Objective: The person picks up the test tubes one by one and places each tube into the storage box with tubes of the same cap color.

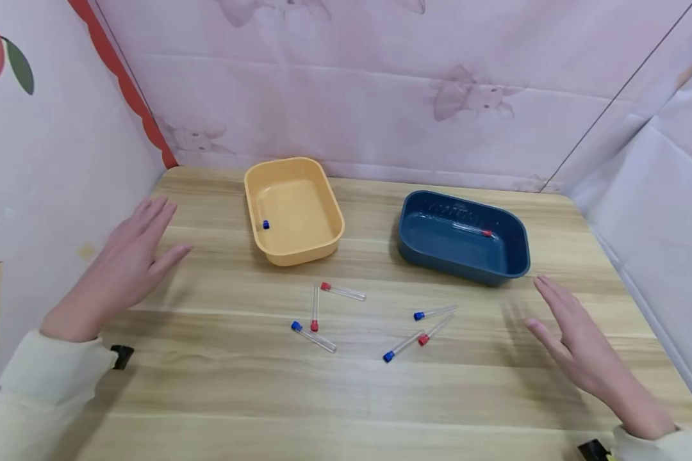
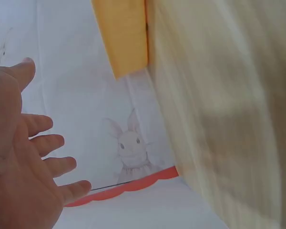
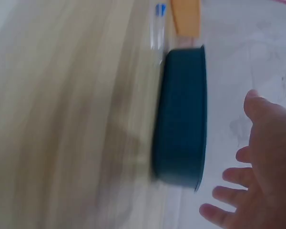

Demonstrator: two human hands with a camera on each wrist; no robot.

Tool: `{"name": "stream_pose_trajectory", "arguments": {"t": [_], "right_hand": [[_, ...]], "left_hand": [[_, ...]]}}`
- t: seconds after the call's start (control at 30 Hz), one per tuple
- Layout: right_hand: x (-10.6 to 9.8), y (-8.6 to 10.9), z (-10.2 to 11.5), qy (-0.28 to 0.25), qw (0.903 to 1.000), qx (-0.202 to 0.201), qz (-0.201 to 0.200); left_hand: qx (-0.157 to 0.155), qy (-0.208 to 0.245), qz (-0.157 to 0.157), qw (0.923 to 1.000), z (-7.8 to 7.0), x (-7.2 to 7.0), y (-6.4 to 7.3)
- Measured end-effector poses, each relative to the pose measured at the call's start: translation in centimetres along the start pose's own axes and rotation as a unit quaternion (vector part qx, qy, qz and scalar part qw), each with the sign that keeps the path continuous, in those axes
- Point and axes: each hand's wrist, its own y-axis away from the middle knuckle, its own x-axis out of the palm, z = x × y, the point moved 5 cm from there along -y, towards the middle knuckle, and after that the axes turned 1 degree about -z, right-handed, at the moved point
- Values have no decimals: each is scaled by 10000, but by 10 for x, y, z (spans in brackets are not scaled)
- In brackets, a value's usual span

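- In the lower middle of the head frame, six capped tubes lie flat on the wood-patterned counter (image 1: 236,403): left of centre, an upper red-capped tube (image 1: 346,293), a lengthwise red-capped tube (image 1: 315,306) and a slanting blue-capped tube (image 1: 317,339); right of centre, a blue-capped tube (image 1: 438,312), a red-capped tube (image 1: 440,326) and a lower blue-capped tube (image 1: 403,346). Whether the last two touch cannot be told.
- Above them, left of centre, the yellow tray (image 1: 296,257) has a tube with a blue cap (image 1: 266,225) inside by its left wall; right of centre, the dark blue tray (image 1: 444,264) has a tube with a red cap (image 1: 487,233) inside.
- Only the head view shows these insides; the wrist views catch the outer walls. The right wrist view adds a blurred blue-capped tube near the dark blue tray's upper end.
- At the left of the head frame, the left hand (image 1: 121,262) holds nothing: its grip is spread wide, thumb apart from straight fingers. The left wrist view shows its palm.
- At the lower right, the right hand (image 1: 579,352), near the dark blue tray, also holds nothing, its grip wide and thumb apart.
- Across the top, a pinkish rabbit-print backdrop (image 1: 352,121); at upper left, red scalloped trim (image 1: 118,64).
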Motion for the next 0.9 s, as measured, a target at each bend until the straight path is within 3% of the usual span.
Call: {"name": "stream_pose_trajectory", "arguments": {"t": [0.2,0.5,0.9], "right_hand": [[8,-8,24,94,9999,-127,-40],[21,-15,45,309,9988,-378,-17],[38,-26,55,6,9984,-503,238]], "left_hand": [[-15,380,-186,9991,-2,0,-21],[-248,1001,-333,9941,7,10,-49],[-607,1261,-180,9900,11,28,-81]]}}
